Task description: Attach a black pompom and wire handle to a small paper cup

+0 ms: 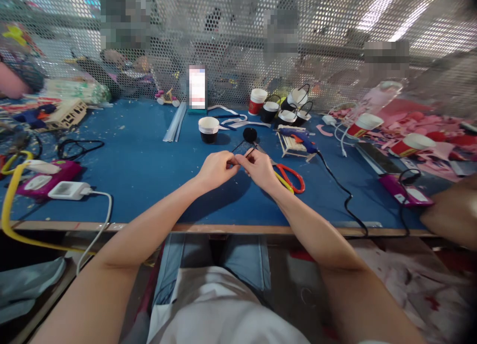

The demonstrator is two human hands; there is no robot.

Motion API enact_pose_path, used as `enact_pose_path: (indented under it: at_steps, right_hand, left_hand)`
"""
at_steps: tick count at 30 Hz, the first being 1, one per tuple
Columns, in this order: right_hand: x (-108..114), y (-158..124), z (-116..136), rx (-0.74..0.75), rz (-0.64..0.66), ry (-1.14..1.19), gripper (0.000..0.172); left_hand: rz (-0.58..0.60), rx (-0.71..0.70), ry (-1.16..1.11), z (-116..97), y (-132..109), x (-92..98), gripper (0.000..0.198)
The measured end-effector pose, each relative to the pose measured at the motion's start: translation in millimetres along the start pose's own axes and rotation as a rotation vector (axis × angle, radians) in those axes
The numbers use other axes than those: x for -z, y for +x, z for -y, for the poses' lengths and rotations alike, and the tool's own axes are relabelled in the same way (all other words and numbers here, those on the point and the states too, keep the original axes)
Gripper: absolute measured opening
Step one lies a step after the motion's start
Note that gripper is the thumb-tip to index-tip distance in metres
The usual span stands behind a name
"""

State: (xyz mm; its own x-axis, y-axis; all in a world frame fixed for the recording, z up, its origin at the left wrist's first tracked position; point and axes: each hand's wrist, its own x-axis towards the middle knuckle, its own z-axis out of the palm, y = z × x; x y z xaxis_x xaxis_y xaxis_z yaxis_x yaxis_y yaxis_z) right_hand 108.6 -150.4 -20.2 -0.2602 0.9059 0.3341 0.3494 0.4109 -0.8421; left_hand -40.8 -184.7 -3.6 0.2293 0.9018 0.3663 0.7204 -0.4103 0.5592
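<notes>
My left hand (219, 169) and my right hand (259, 167) meet over the table, fingertips pinched together on a thin black cord (238, 145). Just beyond them is a round black piece (249, 134); whether the cord joins it I cannot tell. Scissors (292, 179) with red and yellow handles lie beside and partly under my right hand. A white paper cup with a black lower band (208, 129) stands ahead of my left hand. To the right, a blue glue gun (300, 136) rests on a small wooden stand (292, 147).
Several cups with black handles (270, 111) stand at the back, before a perforated metal screen (231, 45). A lit phone (197, 88) leans there. Purple power strips (48, 180) and cables lie at both sides. Pink scraps (413, 113) pile up right. Another person's arm (450, 212) shows at right.
</notes>
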Motion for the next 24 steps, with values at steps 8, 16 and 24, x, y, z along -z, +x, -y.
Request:
enact_pose_path:
  at_steps: [8, 16, 24]
  right_hand:
    - [3, 0, 0, 0.020, 0.143, 0.130, 0.037]
    - [4, 1, -3, -0.014, 0.117, 0.049, 0.035]
    - [4, 1, -1, -0.012, 0.086, -0.050, 0.032]
  left_hand:
    - [0.077, 0.053, -0.231, 6, 2, -3.3, 0.019]
    - [0.178, -0.028, -0.230, 13, 5, 5.5, 0.017]
    - [0.086, -0.086, 0.094, 4, 3, 9.7, 0.014]
